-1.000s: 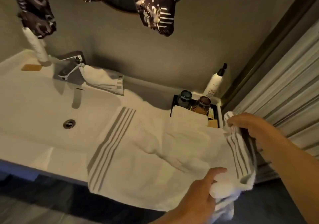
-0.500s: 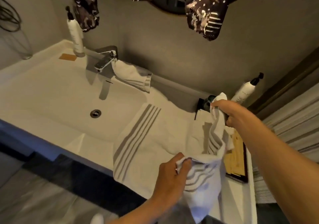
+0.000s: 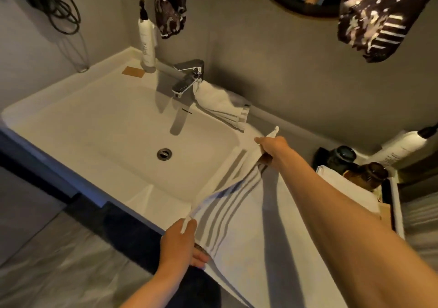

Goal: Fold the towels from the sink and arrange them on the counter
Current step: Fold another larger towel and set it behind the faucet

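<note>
A white towel with grey stripes (image 3: 239,224) lies folded over on the counter right of the basin (image 3: 106,127). My left hand (image 3: 180,241) pinches its near striped corner at the counter's front edge. My right hand (image 3: 272,149) grips the far striped corner by the basin's right rim, and the striped edge is stretched between the two hands. A second white towel (image 3: 220,103) lies bunched against the chrome tap (image 3: 187,80). A third, folded white towel (image 3: 348,189) rests in the black tray (image 3: 388,203) on the right.
A white pump bottle (image 3: 147,39) and a brown pad (image 3: 133,71) stand at the back left of the sink. Dark jars (image 3: 344,157) and another pump bottle (image 3: 400,149) sit by the tray. A patterned dark cloth (image 3: 379,20) hangs overhead; cables (image 3: 59,9) hang on the left wall.
Both hands have carried the towel's striped end from the right side leftward over the spread towel, so the towel now lies doubled. My view has shifted right and closer.
</note>
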{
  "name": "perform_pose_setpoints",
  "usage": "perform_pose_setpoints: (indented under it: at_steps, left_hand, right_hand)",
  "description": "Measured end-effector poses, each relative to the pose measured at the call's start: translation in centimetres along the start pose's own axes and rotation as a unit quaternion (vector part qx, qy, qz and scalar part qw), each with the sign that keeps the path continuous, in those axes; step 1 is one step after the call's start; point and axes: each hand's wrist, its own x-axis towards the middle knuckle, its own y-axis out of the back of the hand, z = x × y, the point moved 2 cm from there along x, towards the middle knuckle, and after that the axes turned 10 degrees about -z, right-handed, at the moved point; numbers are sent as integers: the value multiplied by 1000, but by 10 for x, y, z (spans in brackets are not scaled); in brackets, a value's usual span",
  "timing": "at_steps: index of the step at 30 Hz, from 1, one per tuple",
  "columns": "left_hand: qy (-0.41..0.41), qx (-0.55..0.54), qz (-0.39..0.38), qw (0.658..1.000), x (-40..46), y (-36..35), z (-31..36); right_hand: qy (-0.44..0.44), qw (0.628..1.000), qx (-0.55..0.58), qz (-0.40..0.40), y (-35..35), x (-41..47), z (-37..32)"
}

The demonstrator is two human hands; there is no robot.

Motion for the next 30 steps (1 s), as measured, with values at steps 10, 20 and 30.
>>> perform_pose_setpoints:
  at_steps: [10, 20, 30]
  left_hand:
    - [177, 0, -71, 982, 43, 47, -36]
    - [197, -214, -167, 942, 22, 11, -43]
    - [-7, -341, -127, 931, 48, 14, 8]
  right_hand:
    - [200, 904, -377, 41, -44, -21, 105]
    - [180, 885, -429, -19, -42, -10, 134]
    - [194, 865, -461, -20, -46, -17, 147]
